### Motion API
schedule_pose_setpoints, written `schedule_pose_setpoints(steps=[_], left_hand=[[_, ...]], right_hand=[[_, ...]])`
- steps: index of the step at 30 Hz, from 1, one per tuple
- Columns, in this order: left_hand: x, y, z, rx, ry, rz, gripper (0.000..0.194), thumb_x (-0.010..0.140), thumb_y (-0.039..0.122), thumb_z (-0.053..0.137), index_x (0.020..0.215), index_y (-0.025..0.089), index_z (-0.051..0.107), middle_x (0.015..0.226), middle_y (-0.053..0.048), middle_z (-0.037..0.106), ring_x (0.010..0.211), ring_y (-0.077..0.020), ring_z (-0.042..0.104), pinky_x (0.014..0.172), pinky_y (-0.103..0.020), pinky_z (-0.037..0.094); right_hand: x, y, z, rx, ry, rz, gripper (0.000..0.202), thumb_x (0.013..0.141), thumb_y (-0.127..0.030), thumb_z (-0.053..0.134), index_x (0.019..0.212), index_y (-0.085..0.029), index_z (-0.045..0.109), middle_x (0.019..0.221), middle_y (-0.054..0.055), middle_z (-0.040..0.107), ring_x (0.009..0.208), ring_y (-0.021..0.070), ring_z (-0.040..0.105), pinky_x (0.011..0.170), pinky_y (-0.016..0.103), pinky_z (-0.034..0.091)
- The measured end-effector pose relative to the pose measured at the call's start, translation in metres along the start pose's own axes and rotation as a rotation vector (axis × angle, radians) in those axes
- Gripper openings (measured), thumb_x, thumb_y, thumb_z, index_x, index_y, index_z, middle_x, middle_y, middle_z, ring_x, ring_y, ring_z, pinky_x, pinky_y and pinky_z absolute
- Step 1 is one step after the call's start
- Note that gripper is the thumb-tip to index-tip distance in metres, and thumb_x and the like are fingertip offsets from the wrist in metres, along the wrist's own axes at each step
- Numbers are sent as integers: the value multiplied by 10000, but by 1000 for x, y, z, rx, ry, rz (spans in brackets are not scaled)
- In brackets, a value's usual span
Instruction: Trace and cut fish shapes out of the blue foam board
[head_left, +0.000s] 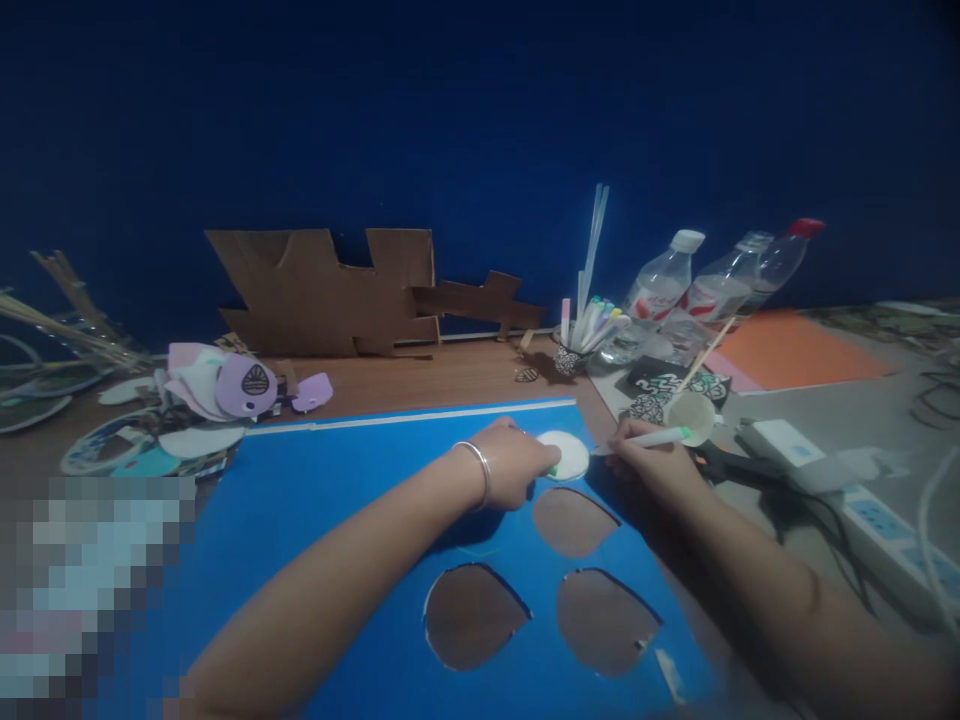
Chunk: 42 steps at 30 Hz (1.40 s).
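Observation:
My right hand [637,450] is closed around a white marker with a green end [660,437]. Its tip points left, close to the edge of a white rounded cutout [574,455]. With curled fingers, my left hand [514,460] presses that cutout down on a blue sheet [360,490]. A small bit of green shows at the left fingertips; I cannot make out what it is. Just below the hands, the sheet has a teardrop-shaped hole [576,522], and two more like it lie nearer me. Brown tabletop shows through them.
Torn cardboard [322,290] leans on the blue wall. A cup of markers [574,358] and plastic bottles [664,275] stand at back right. A power strip [862,510] with cables lies right, near orange paper [802,350]. Purple cutouts [244,385] are piled at left.

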<state>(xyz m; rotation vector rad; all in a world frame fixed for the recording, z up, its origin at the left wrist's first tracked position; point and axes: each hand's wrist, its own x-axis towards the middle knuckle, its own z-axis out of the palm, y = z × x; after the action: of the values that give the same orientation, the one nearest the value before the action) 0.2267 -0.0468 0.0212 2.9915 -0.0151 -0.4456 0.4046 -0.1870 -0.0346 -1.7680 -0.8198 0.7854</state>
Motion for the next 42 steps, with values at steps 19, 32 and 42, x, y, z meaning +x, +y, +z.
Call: schedule_pose_setpoints(steps=[19,32,42], left_hand=[[-2,4,-5,5,-14,-7,216,650,102,555,828,197,478,748,-39,625,693,-195,551,803,-384,349],[-1,5,-5,7,-26,-6,219,643,94,548,822,196,472,733,-39,608,664,-204,552,744,-384,365],[-2,6,-6,18,-37,-17,207,657,105,543,835,191,482,744,-34,610,685,-200,554,765,-387,368]], right_hand=[[33,-3,16,198,28,97,222,672,-342,647,573,-236,480,542,6,616,455,155,534,434,282,415],[43,-14,16,7,-73,57,200,681,-301,625,566,-208,491,521,-1,618,432,107,505,395,205,365],[32,-20,6,-50,-47,102,229,649,-266,630,540,-209,438,484,-1,595,427,108,507,385,199,343]])
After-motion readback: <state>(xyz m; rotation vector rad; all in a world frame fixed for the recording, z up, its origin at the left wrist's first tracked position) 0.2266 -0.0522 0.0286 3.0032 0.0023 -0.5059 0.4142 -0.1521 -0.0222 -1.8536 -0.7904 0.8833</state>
